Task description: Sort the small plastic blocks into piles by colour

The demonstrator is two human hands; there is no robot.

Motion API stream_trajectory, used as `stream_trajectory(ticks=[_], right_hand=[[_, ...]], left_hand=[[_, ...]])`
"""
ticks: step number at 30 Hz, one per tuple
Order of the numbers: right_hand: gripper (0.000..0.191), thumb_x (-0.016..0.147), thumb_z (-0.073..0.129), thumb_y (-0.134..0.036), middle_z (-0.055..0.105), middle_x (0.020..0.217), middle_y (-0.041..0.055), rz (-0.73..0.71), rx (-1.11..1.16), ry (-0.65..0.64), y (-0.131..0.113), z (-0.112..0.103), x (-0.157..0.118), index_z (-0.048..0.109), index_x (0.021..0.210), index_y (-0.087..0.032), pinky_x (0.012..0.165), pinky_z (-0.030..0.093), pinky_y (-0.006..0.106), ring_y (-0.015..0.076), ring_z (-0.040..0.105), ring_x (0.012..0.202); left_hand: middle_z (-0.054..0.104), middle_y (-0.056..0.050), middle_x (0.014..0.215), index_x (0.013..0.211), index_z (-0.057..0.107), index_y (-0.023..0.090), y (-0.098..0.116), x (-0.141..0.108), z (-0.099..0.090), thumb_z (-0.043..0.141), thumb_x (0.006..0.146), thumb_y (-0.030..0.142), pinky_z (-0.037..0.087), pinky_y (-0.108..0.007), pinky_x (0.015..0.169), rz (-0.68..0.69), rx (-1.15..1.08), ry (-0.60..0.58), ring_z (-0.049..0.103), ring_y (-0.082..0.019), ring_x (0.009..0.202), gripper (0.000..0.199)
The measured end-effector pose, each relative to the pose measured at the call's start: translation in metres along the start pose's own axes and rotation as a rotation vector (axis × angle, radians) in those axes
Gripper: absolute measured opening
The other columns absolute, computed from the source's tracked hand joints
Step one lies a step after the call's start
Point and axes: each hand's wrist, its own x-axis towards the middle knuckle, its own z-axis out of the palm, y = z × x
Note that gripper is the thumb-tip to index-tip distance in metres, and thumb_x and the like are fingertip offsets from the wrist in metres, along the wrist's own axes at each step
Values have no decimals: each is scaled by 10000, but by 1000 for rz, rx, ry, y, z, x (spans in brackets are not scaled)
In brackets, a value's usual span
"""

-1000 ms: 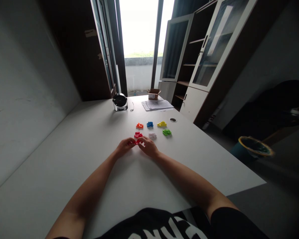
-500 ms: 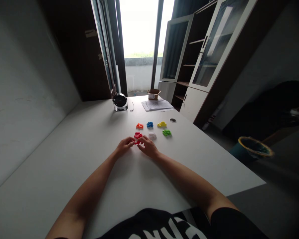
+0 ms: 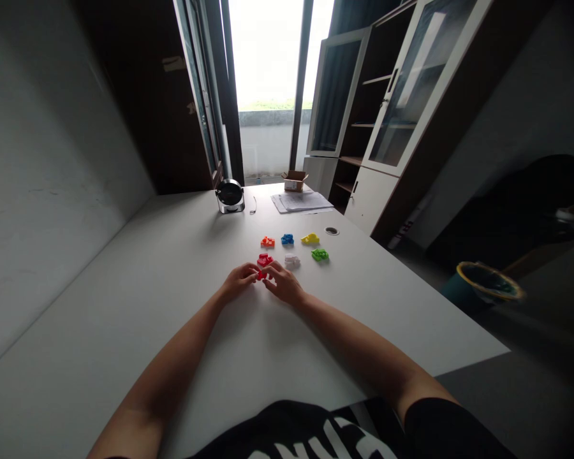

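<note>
On the far left of the white table, a round black desk fan stands toward the far end, with a thin wire lying just beside it. Nearer, the left hand reaches in, its fingers curled and closed toward a small red piece, which sits between the two hands at the table's surface. A second red piece lies directly beyond it; the two look as if they touch, though the fingers and small size make that hard to say. The right hand is also curled in, its fingertips pressing on the same red piece, so both hands seem to grip it.

Beyond them lie an orange piece, a blue piece, a white piece, a yellow piece and a green piece, all apart from one another. Farther off are a cardboard box and papers.
</note>
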Motion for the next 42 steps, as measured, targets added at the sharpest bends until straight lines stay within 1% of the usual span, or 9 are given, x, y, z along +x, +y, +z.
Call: stream_trajectory(ticks=[6, 12, 17, 21, 26, 30, 34, 38, 42], right_hand=[[149, 1015, 528, -251, 642, 1148, 72, -9, 22, 13, -2, -4, 0, 650, 1099, -247, 731, 511, 260, 150, 639, 830], [151, 1027, 504, -251, 661, 1078, 72, -18, 49, 14, 0, -3, 0, 655, 1027, -235, 749, 510, 263, 169, 647, 874], [141, 1019, 514, -226, 663, 1077, 73, -32, 66, 32, 0, -2, 1, 654, 1007, -228, 756, 512, 259, 164, 648, 893], [164, 1026, 504, -232, 664, 1060, 73, -43, 68, 34, -2, -3, 2, 666, 1001, -224, 743, 514, 260, 161, 640, 880], [142, 1006, 517, -210, 660, 1097, 78, -25, 54, 34, 0, -2, 2, 655, 1031, -232, 753, 525, 278, 175, 643, 904], [134, 973, 539, -180, 648, 1151, 82, 15, 67, 30, 1, -1, 1, 619, 1072, -224, 719, 520, 269, 155, 646, 840], [108, 972, 561, -215, 650, 1121, 66, 57, 110, 41, 1, -1, 2, 591, 1075, -221, 682, 510, 248, 127, 646, 764], [105, 978, 576, -243, 657, 1130, 61, 79, 125, 50, 1, -1, 2, 600, 1078, -223, 680, 508, 244, 122, 651, 756], [90, 986, 561, -234, 663, 1105, 59, 57, 112, 39, 2, -1, 2, 631, 1042, -221, 708, 516, 253, 128, 654, 784]], left_hand=[[722, -38, 862, 1089, 659, 186, -7, 2, 0, 681, 873, 341, 486, -273, 708, 3, 60, 28, 644, -161, 769, 267], [715, -24, 873, 1106, 669, 201, -3, 0, 1, 673, 863, 323, 482, -268, 711, 7, 141, 42, 637, -158, 772, 272], [725, -40, 879, 1090, 680, 186, -3, 0, 1, 643, 863, 302, 501, -284, 732, -1, 109, 45, 653, -168, 786, 258], [729, -58, 893, 1067, 695, 174, -3, 1, 0, 611, 888, 317, 515, -301, 753, 3, 90, 16, 660, -175, 791, 244], [729, -64, 911, 1092, 692, 170, -4, 1, 0, 647, 870, 316, 518, -307, 763, 8, 37, 18, 662, -180, 820, 270], [724, -60, 907, 1104, 689, 171, -4, 0, 1, 677, 864, 330, 510, -300, 755, 9, 27, 27, 650, -171, 809, 289], [725, -65, 915, 1095, 691, 168, -1, 0, 1, 696, 861, 356, 498, -291, 741, 16, 26, 33, 642, -170, 803, 300], [725, -65, 938, 1086, 694, 171, 3, -1, 1, 711, 856, 375, 488, -282, 746, 36, 33, 26, 642, -175, 823, 308], [720, -60, 930, 1079, 697, 171, 5, -1, 0, 706, 862, 382, 487, -279, 749, 28, 54, 13, 639, -174, 827, 303]])
